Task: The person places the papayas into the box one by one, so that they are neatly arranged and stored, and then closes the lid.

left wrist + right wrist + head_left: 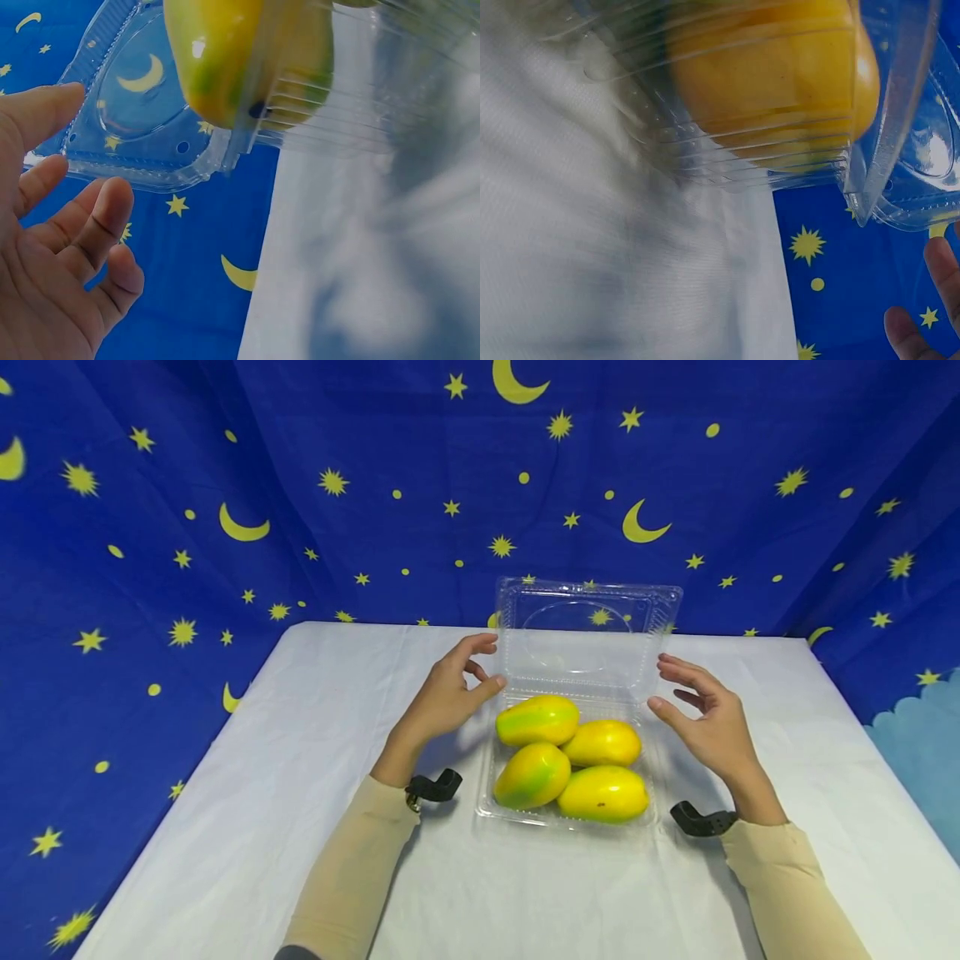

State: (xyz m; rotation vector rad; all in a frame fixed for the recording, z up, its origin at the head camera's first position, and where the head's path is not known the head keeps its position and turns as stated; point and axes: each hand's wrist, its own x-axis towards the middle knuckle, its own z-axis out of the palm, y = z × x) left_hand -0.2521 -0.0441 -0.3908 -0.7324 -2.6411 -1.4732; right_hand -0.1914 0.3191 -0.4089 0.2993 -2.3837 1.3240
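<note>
A clear plastic clamshell box [487, 810] lies on the table with its hinged lid [577, 643] raised at the back. Several yellow-green mangoes [603, 793] fill its base, and one mango [225, 60] shows close up in the left wrist view. At the lid's left edge is my left hand [457, 689], fingers loosely bent and holding nothing. My right hand [708, 718] stands at the lid's right side, fingers spread and relaxed. Whether the left fingertips touch the lid [135, 157] I cannot tell. In the right wrist view only a few fingers [941, 262] show, near the lid's corner.
A white cloth [300, 760] covers the table. Behind it and to the sides hangs a blue curtain [390, 443] with yellow moons and stars. Each wrist wears a black camera mount, the left mount [438, 786] and the right mount [701, 820] both beside the box.
</note>
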